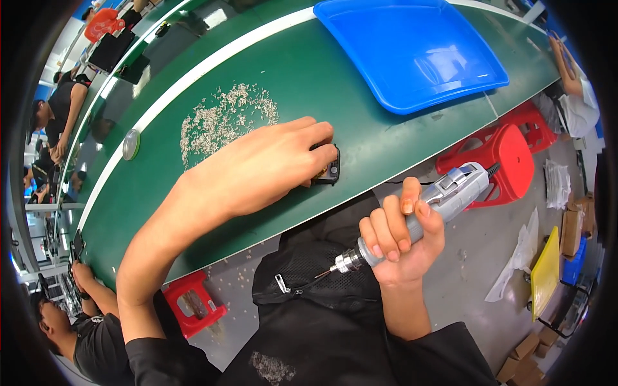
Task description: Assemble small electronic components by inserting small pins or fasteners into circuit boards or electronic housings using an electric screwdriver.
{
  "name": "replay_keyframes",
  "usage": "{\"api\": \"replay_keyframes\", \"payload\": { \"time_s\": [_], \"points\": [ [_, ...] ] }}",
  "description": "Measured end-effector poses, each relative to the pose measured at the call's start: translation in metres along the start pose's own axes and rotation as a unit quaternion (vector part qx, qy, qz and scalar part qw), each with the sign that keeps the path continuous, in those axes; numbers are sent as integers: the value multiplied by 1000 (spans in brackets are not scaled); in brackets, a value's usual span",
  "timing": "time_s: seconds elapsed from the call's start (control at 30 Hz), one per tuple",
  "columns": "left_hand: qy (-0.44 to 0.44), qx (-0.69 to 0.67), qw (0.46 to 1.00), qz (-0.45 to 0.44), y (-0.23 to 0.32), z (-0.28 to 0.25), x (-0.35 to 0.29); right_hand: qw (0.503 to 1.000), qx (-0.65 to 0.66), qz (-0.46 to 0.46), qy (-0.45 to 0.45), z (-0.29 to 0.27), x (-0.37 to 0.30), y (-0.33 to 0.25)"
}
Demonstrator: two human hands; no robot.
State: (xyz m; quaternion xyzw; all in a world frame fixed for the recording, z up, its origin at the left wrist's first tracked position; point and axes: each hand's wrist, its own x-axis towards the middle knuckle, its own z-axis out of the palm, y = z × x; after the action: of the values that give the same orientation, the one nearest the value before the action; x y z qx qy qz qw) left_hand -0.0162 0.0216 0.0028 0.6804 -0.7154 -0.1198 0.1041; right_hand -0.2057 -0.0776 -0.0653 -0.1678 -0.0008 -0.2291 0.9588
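Looking down: a person's two bare hands at work on a long green surface (386, 145) that curves across the view.
Left hand: the left hand (257, 170) lies palm down near the centre, its fingers closed onto a small black part (328, 168), pressing it flat against the surface, seemingly to keep it from sliding.
Small black part: mostly hidden under the fingertips; only its dark edge shows at 3 o'clock of the hand, near the front edge of the surface.
Right hand: the right hand (402, 241), at 5 o'clock of the part and off the surface, has its grip wrapped tight around a grey electric screwdriver (428, 209).
Screwdriver: held slanted over the lap, well apart from the part; its metal tip points to 8 o'clock, its cord end to 2 o'clock.
Screws: a loose heap of small pale screws (222, 119) lies at 11 o'clock of the left hand, within easy reach.
Tray: a shallow blue tray (412, 48) rests at 1 o'clock.
Under the surface: red stools (508, 157) on a grey floor.
Others: people work at the far left edge and the far right edge.
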Motion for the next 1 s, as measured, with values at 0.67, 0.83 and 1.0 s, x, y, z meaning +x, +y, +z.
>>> {"api": "replay_keyframes", "payload": {
  "time_s": [0.67,0.83,1.0],
  "points": [
    [-121,86,987,58,-8,-25,15,999,12,34,11,-4,7,9],
    [-127,100,986,46,-8,-29,14,999,15,46,9,-6,7,10],
    [-74,57,995,27,-5,-15,4,999,15,48,12,-6,5,9]
  ]
}}
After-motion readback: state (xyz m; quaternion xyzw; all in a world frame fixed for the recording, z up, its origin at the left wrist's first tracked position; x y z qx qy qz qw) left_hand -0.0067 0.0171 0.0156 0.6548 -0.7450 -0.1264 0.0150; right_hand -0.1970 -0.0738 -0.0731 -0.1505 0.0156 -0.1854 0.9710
